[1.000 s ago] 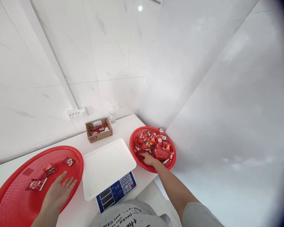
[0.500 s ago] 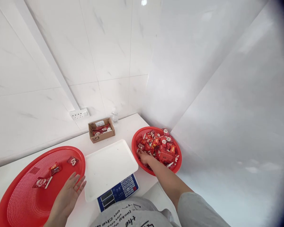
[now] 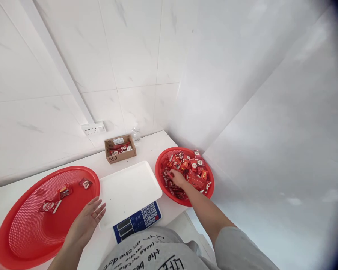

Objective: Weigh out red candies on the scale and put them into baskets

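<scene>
Right basket (image 3: 183, 203): right hand (image 3: 178, 179) apparently picking packets (image 3: 196, 182); fingers bunched, hold unclear.
Left basket (image 3: 56, 225): left hand (image 3: 85, 220) near, fingers spread, empty.
Packets: lifting likely calls for a firm pinch.

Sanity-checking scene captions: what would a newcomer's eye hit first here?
The heaped red basket at right, the right hand at its packets. Then the sparser red basket at left, the open left hand by its rim. Between them, a white tray on a blue-fronted scale.
</scene>
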Motion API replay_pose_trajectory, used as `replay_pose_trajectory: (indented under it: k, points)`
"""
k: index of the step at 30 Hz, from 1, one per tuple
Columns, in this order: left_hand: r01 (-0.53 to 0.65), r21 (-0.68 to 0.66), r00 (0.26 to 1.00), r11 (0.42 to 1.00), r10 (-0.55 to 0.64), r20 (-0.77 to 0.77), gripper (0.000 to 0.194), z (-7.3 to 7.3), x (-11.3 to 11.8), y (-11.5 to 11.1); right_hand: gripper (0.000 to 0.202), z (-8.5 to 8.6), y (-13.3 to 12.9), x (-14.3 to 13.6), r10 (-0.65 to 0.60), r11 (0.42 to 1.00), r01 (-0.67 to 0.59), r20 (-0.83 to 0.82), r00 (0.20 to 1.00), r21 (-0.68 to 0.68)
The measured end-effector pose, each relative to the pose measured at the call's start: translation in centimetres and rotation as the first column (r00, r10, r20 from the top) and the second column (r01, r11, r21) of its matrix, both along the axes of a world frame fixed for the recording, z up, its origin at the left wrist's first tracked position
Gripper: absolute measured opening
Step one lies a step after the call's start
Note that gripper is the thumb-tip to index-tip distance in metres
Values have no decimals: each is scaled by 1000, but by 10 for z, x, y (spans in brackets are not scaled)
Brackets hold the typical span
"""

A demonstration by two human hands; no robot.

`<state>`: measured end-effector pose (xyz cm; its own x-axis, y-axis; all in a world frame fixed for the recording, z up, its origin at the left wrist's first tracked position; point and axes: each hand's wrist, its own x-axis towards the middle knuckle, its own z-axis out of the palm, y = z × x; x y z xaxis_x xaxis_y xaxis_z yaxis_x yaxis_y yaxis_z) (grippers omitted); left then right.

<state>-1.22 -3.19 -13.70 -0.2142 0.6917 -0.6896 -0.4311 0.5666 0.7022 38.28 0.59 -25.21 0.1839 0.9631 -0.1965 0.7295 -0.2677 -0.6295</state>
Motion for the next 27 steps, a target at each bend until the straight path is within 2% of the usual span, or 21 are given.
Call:
replay_pose_trajectory:
  k: [4, 6, 9, 12, 14, 16, 20, 23, 25, 27]
  points:
    - [12, 13, 1000, 1000, -12, 17, 16, -2, -2, -1, 24, 15, 0, 28, -50, 998, 49, -17, 999, -40]
    - [20, 0, 1000, 1000, -20, 13, 16, -1, 0, -2, 30, 18, -5, 33, -8, 997, 4, -46, 999, -81]
    - [41, -24, 999, 999, -41, 12, 16, 2, 4, -3, 34, 16, -18, 23, 105, 981, -117, -84, 991, -153]
    - [65, -25, 998, 998, -64, 14, 16, 7, 9, -5, 60, 5, -29, 0, 245, 935, -208, 99, 964, -288]
    - [84, -22, 996, 996, -83, 17, 16, 9, 11, -6, 60, -3, -33, -13, 305, 912, -210, 240, 922, -353]
    - [101, -25, 995, 995, -101, 23, 17, 8, 12, -8, 55, -10, -33, -19, 258, 934, -166, 279, 925, -315]
    - [129, -54, 991, 990, -128, 31, 15, 3, 15, -9, 47, -18, -27, -18, 77, 985, -43, 198, 977, -169]
    - [185, 17, 981, 983, -184, -60, 13, 11, 18, -14, 38, -20, -23, -12, -28, 994, 41, 128, 991, -101]
    - [318, 180, 933, 931, -273, -234, 16, 28, 15, -26, 33, -20, -22, -7, -113, 992, 115, 51, 992, -46]
    - [499, 334, 822, 800, -315, -475, 25, 52, 6, -47, 31, -19, -22, -1, -192, 981, 193, -45, 980, 7]
